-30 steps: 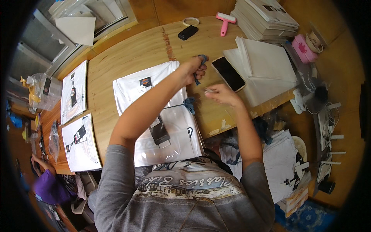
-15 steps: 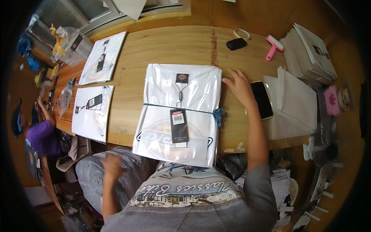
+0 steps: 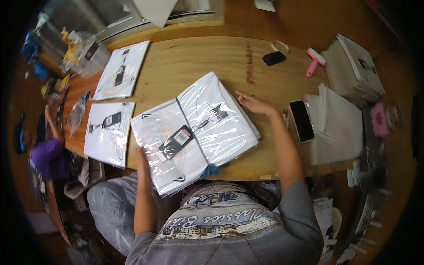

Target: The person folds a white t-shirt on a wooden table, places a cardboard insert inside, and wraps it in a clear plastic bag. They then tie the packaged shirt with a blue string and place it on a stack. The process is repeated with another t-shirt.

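In front of me a thick bundle of white folded T-shirts (image 3: 227, 134) in clear plastic lies slantwise on the table. A dark blue-green cloth band, knotted at the near edge, goes round it, and a black hang tag (image 3: 176, 142) rests on top. My left hand (image 3: 141, 161) is upright along the bundle's left end, looking flat against it, with the fingers partly hidden. By the opposite end is my right hand (image 3: 256, 104), fingers stretched out and thumb side up; whether it touches the plastic I cannot tell.
Two bagged white shirts (image 3: 108, 132) lie at the left. To the right are a phone (image 3: 301, 121), plastic sleeves (image 3: 340, 128) and a stack of bagged shirts (image 3: 353, 70). A pink lint roller (image 3: 314, 62) and a black object (image 3: 274, 58) lie farther back. Another person in purple (image 3: 48, 159) sits far left.
The bundle has turned clockwise, its collar end swinging to the right. My left hand has come up from my lap side to its left end. My right hand has shifted slightly left and nearer.
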Tool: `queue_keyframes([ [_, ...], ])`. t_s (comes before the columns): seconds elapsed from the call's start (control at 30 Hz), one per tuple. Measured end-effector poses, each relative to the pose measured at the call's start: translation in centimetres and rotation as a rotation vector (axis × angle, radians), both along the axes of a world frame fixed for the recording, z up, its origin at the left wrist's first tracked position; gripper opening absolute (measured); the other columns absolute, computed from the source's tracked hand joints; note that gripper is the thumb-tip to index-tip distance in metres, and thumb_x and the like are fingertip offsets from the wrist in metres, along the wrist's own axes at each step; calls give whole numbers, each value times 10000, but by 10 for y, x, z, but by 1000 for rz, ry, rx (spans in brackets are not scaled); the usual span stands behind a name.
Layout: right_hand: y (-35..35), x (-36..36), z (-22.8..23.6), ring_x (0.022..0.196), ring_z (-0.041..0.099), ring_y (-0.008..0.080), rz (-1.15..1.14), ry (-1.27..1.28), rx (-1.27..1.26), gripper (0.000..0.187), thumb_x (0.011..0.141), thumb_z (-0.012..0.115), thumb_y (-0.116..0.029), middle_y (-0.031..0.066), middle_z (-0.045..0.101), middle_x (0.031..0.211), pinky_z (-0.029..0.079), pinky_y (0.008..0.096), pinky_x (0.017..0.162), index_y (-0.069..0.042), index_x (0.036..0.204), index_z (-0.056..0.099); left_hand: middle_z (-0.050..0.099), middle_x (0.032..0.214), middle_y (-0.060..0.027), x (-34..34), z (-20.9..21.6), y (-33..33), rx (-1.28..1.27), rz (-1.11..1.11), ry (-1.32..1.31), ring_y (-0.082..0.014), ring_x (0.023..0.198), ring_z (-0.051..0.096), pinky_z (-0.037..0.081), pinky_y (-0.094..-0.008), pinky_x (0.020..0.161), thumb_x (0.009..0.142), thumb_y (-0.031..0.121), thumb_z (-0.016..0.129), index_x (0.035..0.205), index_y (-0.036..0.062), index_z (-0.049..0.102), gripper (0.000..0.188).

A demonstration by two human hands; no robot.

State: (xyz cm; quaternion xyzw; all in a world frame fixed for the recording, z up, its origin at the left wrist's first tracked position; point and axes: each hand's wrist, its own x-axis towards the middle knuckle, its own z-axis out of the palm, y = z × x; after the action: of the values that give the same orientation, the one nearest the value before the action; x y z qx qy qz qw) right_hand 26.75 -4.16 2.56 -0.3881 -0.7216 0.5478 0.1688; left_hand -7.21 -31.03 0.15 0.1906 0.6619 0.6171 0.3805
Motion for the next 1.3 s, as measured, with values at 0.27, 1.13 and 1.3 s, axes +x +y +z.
queue_keyframes([
  [0.27, -99, -34, 15, 1234, 138, 214, -205, 397, -264, 794, 780, 378, -561, 133, 156, 1338, 145, 297, 993, -75, 1317, 53, 449, 1127, -143, -30, 61, 47, -202, -350, -149, -231, 990, 483, 404, -328, 811, 773, 515, 446, 1218, 17, 315, 681],
  [1.13, -587, -79, 24, 1110, 368, 210, -1881, 345, 121, 853, 627, 705, -225, 138, 401, 1189, 293, 284, 927, -25, 1278, 192, 381, 1196, -149, 111, 125, -23, -111, -1884, 53, -252, 1037, 417, 362, -366, 863, 720, 162, 618, 1274, 45, 222, 691],
  [1.3, -769, -111, 16, 1092, 385, 209, -2342, 289, 203, 808, 625, 702, -185, 132, 403, 1187, 309, 294, 915, -47, 1272, 236, 190, 1326, -104, 221, 69, -153, 170, -2372, 38, -219, 1163, 270, 244, -302, 949, 698, 99, 639, 1324, 111, 70, 846],
])
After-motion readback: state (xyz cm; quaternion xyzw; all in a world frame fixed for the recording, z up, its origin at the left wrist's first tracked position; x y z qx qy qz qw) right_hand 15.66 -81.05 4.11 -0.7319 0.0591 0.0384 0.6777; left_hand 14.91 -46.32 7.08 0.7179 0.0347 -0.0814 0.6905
